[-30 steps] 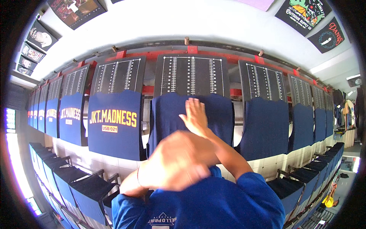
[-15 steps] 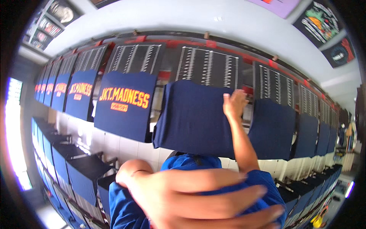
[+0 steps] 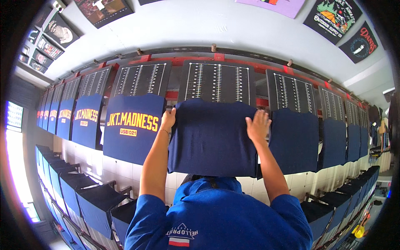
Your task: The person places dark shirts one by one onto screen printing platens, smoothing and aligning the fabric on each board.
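Observation:
A plain navy T-shirt (image 3: 214,139) lies stretched over a black printing board (image 3: 218,81), whose upper part shows white ruler-like marks. At the shirt's upper left edge, my left hand (image 3: 168,120) has its fingers closed on the cloth, thumb uppermost. My right hand (image 3: 258,126) rests flat along the upper right edge, fingers stretched out and slightly apart. To the left, another navy shirt (image 3: 133,143) bears orange-yellow lettering on its own board. On the right side is a second plain navy shirt (image 3: 293,143). Both my arms reach forward in blue sleeves.
Several more boards with navy shirts run off to both sides along a red and black rail (image 3: 175,52). Nearer, lower rows of dark boards (image 3: 98,196) stand left and right, beyond a pale tiled floor (image 3: 121,168). Printed posters (image 3: 331,18) hang on the white wall.
My left hand, blurred close to the camera before, has moved out to the shirt's left edge. My right hand remains at the right edge. The view has shifted slightly.

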Demonstrator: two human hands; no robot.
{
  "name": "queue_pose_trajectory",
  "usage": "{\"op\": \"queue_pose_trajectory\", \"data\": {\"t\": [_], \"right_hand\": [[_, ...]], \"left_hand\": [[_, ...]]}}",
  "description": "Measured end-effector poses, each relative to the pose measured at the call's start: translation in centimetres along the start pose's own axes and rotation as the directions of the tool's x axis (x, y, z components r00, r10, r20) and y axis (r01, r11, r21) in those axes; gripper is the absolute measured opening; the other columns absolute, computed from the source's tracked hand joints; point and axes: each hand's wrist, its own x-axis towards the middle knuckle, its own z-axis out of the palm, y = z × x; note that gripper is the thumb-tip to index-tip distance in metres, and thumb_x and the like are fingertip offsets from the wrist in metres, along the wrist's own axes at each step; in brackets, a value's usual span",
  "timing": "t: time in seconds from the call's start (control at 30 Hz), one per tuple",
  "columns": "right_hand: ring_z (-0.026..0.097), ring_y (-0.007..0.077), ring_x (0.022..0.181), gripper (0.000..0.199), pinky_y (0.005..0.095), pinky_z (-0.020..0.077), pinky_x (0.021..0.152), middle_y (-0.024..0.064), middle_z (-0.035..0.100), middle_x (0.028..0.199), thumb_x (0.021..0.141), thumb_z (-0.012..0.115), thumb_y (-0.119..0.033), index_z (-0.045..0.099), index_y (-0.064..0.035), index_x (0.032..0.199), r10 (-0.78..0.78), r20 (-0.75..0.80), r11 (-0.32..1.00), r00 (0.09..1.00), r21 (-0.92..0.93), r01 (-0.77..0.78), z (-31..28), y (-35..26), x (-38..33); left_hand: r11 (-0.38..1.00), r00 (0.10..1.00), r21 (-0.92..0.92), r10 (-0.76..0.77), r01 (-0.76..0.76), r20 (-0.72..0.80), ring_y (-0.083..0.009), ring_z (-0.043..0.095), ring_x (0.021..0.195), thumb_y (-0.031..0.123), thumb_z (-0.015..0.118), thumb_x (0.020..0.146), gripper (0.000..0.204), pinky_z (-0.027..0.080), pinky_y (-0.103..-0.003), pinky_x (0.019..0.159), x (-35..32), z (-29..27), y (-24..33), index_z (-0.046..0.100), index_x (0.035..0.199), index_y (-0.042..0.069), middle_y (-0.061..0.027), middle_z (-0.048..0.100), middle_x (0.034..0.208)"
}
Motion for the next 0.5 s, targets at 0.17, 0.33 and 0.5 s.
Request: {"op": "queue_pose_trajectory", "data": {"t": [0.17,0.33,0.5], "right_hand": [[0.021,0.0439,0.148,0.078,0.0612,0.0159,0.118,0.0254,0.029,0.158,0.101,0.042,-0.054,0.032,0.0048,0.151,0.058,-0.107,0.998,0.993,0.019,-0.056,1.6,1.6,-0.5],[0.026,0.0489,0.145,0.075,0.0622,0.0229,0.116,0.03,0.034,0.154,0.099,0.05,-0.05,0.036,0.0067,0.147,-0.113,-0.147,0.977,0.983,0.164,0.137,2.0,-10.0,-1.5],[0.037,0.0497,0.138,0.064,0.0549,0.0306,0.114,0.0315,0.042,0.146,0.093,0.065,-0.032,0.043,0.0057,0.14,-0.388,-0.233,0.764,0.891,0.46,0.453,0.7,-23.5,-8.4]], "left_hand": [[0.989,0.949,0.084,0.143,-0.124,-0.281,-0.0442,0.067,0.09,0.028,0.06,0.095,0.026,0.053,-0.051,0.079,-3.9,-1.4,5.4,0.067,0.093,0.004,-0.0236,0.07,0.093],[0.97,0.971,0.163,0.203,-0.182,-0.128,-0.0452,0.068,0.09,0.03,0.058,0.096,0.028,0.054,-0.054,0.081,-4.5,-2.7,4.7,0.063,0.103,0.004,-0.0225,0.071,0.094],[0.887,0.887,-0.079,0.443,-0.454,-0.131,-0.0404,0.063,0.111,0.022,0.063,0.093,0.038,0.049,-0.047,0.097,-3.9,-8.4,0.8,0.058,0.124,0.0,-0.0243,0.063,0.122]]}}
